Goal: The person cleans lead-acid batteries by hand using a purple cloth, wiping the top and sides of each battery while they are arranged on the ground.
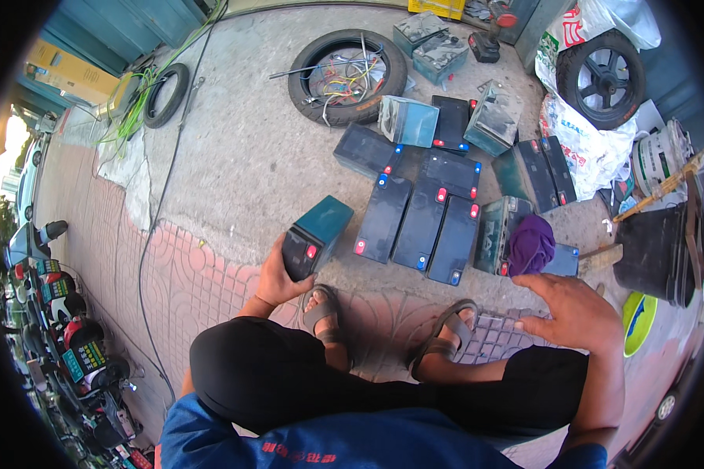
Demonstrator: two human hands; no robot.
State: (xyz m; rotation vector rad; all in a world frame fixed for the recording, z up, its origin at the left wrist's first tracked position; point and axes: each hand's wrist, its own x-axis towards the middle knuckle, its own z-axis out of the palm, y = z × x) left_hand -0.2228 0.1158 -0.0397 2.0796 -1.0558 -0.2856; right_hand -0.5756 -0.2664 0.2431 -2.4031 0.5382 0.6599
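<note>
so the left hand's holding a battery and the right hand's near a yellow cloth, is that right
In the head view, the cloth is purple, not yellow. The left hand holds a battery and the right hand is near the cloth.

We note our left hand (276, 275) out beyond the left knee (246, 356), gripping, thumb (299, 287) set apart from the fingers (274, 255); most of the left forearm (256, 306) hidden. Our right hand (569, 306) hovers open, back upward; right forearm (604, 387) bare, outside the right knee (551, 379).
</note>
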